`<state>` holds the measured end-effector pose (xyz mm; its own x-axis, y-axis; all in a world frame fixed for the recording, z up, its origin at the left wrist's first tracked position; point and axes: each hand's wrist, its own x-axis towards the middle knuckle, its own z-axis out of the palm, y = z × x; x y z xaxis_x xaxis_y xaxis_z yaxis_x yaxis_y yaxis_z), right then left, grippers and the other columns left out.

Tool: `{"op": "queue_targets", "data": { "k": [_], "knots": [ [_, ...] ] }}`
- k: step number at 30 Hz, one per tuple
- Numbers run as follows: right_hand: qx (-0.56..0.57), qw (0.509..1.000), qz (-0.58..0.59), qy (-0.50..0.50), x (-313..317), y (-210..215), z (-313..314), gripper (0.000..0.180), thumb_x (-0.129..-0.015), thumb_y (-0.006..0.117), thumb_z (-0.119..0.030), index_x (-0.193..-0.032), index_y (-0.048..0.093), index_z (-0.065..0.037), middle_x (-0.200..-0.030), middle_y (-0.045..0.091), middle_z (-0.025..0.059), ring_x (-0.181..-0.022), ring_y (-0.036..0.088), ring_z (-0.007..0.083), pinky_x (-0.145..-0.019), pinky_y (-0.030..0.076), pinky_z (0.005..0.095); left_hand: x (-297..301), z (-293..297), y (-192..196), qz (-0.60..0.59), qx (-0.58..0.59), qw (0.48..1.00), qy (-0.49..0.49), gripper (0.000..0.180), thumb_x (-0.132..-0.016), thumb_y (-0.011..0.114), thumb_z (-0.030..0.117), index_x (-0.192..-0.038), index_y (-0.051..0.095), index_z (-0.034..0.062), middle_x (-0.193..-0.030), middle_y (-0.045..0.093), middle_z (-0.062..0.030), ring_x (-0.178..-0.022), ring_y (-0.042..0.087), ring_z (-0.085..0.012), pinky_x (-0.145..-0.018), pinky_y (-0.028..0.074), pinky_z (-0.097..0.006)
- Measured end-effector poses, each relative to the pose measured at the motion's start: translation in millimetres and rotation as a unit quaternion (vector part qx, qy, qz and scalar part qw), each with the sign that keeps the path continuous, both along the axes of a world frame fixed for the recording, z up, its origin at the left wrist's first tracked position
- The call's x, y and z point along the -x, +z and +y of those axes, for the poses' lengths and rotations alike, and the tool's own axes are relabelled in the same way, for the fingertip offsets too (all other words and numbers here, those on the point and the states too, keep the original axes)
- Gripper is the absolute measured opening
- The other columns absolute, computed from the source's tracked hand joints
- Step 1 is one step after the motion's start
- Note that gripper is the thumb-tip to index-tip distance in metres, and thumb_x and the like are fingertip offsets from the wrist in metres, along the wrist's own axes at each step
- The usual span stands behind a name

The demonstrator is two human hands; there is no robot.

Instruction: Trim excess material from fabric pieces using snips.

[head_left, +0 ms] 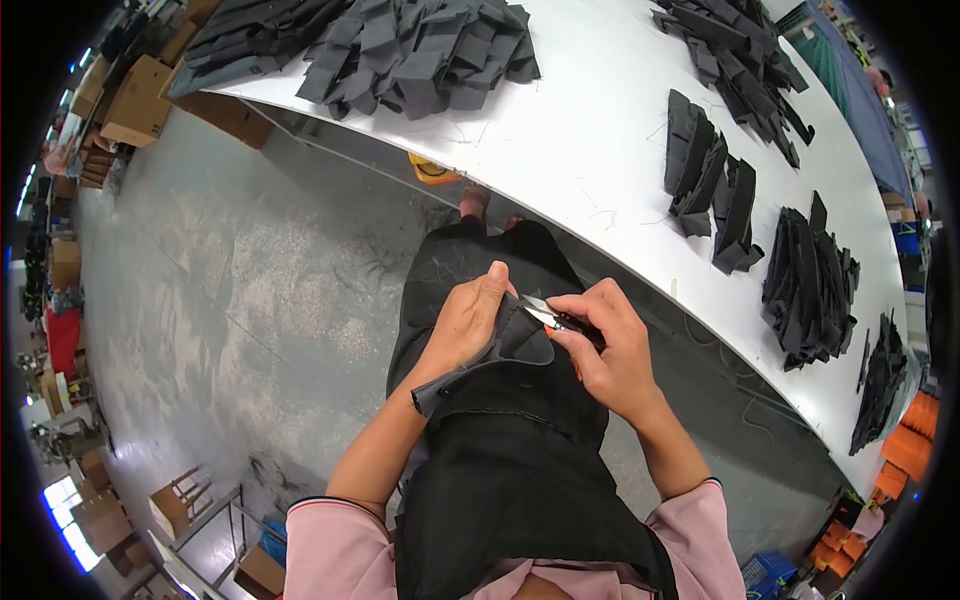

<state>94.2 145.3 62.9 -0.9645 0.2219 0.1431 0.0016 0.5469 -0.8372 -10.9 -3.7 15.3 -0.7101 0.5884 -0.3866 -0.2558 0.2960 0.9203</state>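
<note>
In front of my black apron, my left hand (467, 318) is closed on a dark grey fabric strip (526, 340), its thumb pointing up. The strip curves across my lap, and one end hangs below my left wrist. My right hand (612, 345) grips small thread snips (543, 312) with dark handles. Their silver blades point left and meet the strip's upper edge, close to the fingers of my left hand. Whether the blades have thread or cloth between them is too small to tell.
A white table (590, 150) runs diagonally along the far and right sides. On it lie a heap of dark fabric pieces (425, 60) and several bundles of dark strips (810, 285). Cardboard boxes (137, 100) stand at the far left. Below the table's edge is a yellow object (433, 170).
</note>
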Motion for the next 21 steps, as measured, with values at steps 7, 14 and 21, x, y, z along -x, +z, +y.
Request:
{"op": "queue_targets", "data": {
  "k": [7,14,21],
  "knots": [
    [-0.100,0.994,-0.022,0.037,3,6,1,0.023,-0.075,0.067,-0.004,-0.098,0.062,-0.006,-0.082,0.051,0.0070,-0.063,0.058,0.0245,-0.054,0.046,0.0327,1,-2,0,-0.003,0.010,1.000,-0.002,0.062,-0.099,0.033,0.051,-0.078,0.056,-0.0035,-0.066,0.052,-0.0073,-0.067,0.048,-0.0149,-0.067,0.041,-0.030],
    [-0.111,0.992,-0.018,0.056,2,4,-2,0.024,-0.074,0.069,-0.005,-0.097,0.062,-0.005,-0.081,0.050,0.0062,-0.061,0.058,0.0243,-0.051,0.045,0.0323,0,-6,-5,0.020,0.040,0.999,-0.011,0.062,-0.098,0.033,0.050,-0.080,0.057,-0.0037,-0.067,0.054,-0.0137,-0.067,0.052,-0.0238,-0.067,0.043,-0.034],
    [-0.211,0.975,0.027,0.062,2,6,-10,0.025,-0.072,0.070,-0.005,-0.095,0.062,-0.003,-0.081,0.049,0.0066,-0.058,0.057,0.0227,-0.049,0.044,0.0320,-2,-5,-2,0.104,0.064,0.993,-0.002,0.054,-0.099,0.038,0.046,-0.075,0.054,-0.0002,-0.065,0.047,0.0002,-0.066,0.041,-0.0099,-0.061,0.039,-0.027]
  ]
}}
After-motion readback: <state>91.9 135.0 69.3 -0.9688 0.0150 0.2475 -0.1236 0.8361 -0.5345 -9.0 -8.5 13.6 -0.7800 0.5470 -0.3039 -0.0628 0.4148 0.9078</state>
